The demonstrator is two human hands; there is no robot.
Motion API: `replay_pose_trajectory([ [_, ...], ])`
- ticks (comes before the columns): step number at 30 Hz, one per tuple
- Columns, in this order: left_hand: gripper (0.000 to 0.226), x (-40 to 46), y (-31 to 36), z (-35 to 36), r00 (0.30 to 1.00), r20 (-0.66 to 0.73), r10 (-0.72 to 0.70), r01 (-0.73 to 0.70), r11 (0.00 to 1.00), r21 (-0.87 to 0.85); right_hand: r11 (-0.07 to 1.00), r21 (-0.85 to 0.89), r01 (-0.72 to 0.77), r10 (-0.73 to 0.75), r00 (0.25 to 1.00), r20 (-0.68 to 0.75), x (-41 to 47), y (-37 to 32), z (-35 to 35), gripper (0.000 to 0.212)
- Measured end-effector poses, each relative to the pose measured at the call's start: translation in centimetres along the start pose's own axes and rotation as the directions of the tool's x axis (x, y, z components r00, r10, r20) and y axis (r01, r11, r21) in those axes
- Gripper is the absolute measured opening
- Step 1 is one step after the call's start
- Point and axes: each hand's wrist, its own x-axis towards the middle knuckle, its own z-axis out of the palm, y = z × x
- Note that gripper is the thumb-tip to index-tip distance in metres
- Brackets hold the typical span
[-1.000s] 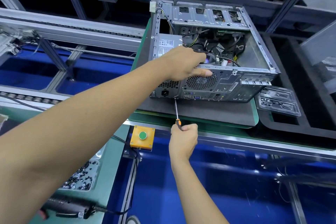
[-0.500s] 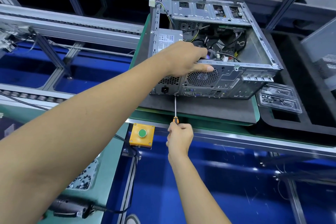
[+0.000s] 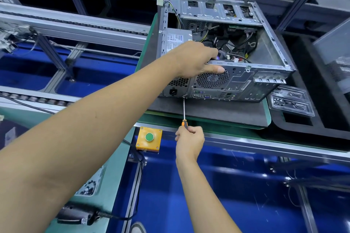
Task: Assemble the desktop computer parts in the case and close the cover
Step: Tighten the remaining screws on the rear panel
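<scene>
Left hand [image 3: 197, 60] gripping open grey metal computer case [image 3: 242, 81] top rear edge; right hand [image 3: 189, 141] clenched around orange-handled screwdriver [image 3: 183, 111], tip at case's lower rear edge

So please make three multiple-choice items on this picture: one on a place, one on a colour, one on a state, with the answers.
1. Where does the tip of the thin-shafted screwdriver with the orange and black handle meet the open grey metal computer case?
A. low on its rear panel
B. on its drive bays
C. inside, among the cables

2. What colour is the round button on the yellow box?
A. red
B. green
C. blue

3. What does the left hand do?
A. hangs idle
B. grips the case's top rear edge
C. holds a cover

Answers: 1 A, the shaft ends beside the power socket. 2 B, it is plainly green. 3 B, fingers curl over the edge and the thumb lies on the panel, while the right hand holds the handle.
</scene>
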Motion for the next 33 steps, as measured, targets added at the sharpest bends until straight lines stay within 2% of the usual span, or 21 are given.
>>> replay_pose_trajectory([
  [3, 0.054, 0.0, 0.0, 0.0, 1.000, -0.001, -0.001, 0.001, 1.000, 0.007, 0.995, 0.102, 0.024, -0.022, 1.000, -0.017, -0.4, -0.1, 0.1, 0.016],
  [7, 0.053, 0.0, 0.0, 0.0, 1.000, 0.006, -0.001, 0.001, 1.000, 0.005, 0.955, 0.216, -0.201, 0.181, 0.977, 0.111, -1.0, -0.7, 0.4, 0.010],
  [11, 0.050, -0.2, 0.0, 0.1, 1.000, 0.006, -0.025, 0.025, 0.999, -0.043, 0.943, 0.190, -0.274, 0.259, 0.961, 0.101, -0.7, -0.9, 0.3, 0.013],
  [13, 0.052, -0.4, 0.3, 0.2, 0.999, -0.028, -0.031, 0.027, 0.991, -0.129, 0.944, 0.176, -0.280, 0.266, 0.959, 0.101, -0.6, -1.0, 0.4, 0.004],
  [15, 0.052, 0.0, 0.3, 0.2, 0.993, -0.114, -0.030, 0.008, 0.983, -0.186, 0.951, 0.148, -0.271, 0.260, 0.961, 0.091, -0.6, -0.8, 0.4, 0.018],
  [17, 0.055, 1.1, -0.7, -0.4, 0.963, -0.241, -0.117, 0.091, 0.989, -0.118, 0.963, 0.132, -0.234, 0.226, 0.971, 0.079, -0.5, -0.6, 0.3, 0.021],
  [19, 0.055, 2.1, -2.8, -1.0, 0.910, -0.288, -0.298, 0.311, 0.950, 0.000, 0.979, 0.112, -0.170, 0.169, 0.985, 0.019, -0.5, -0.4, 0.3, 0.011],
  [21, 0.056, 2.2, -4.8, -1.0, 0.862, -0.188, -0.472, 0.495, 0.863, 0.104, 0.992, 0.087, -0.096, 0.099, 0.994, -0.038, -0.6, -0.1, 0.2, 0.011],
  [22, 0.060, 2.1, -5.5, -0.8, 0.844, -0.121, -0.522, 0.536, 0.833, 0.141, 0.994, 0.080, -0.075, 0.078, 0.997, -0.031, -0.6, 0.1, 0.1, 0.014],
  [24, 0.066, 2.2, -5.9, -0.3, 0.844, -0.066, -0.533, 0.535, 0.825, 0.182, 0.996, 0.050, -0.072, 0.071, 0.997, 0.031, -0.7, 0.2, 0.0, 0.017],
  [27, 0.068, 2.5, -5.8, -0.3, 0.857, -0.054, -0.512, 0.512, 0.836, 0.195, 0.995, -0.010, -0.095, 0.096, 0.992, 0.081, -0.5, 0.0, -0.2, 0.016],
  [31, 0.065, 2.4, -5.8, -0.4, 0.855, -0.023, -0.519, 0.512, 0.833, 0.209, 0.992, -0.064, -0.110, 0.111, 0.994, 0.011, -0.4, -0.7, -0.1, 0.020],
  [33, 0.065, 2.5, -5.7, -0.4, 0.859, -0.017, -0.512, 0.504, 0.838, 0.209, 0.996, -0.025, -0.080, 0.079, 0.996, -0.033, -0.8, -1.2, -0.4, 0.014],
])
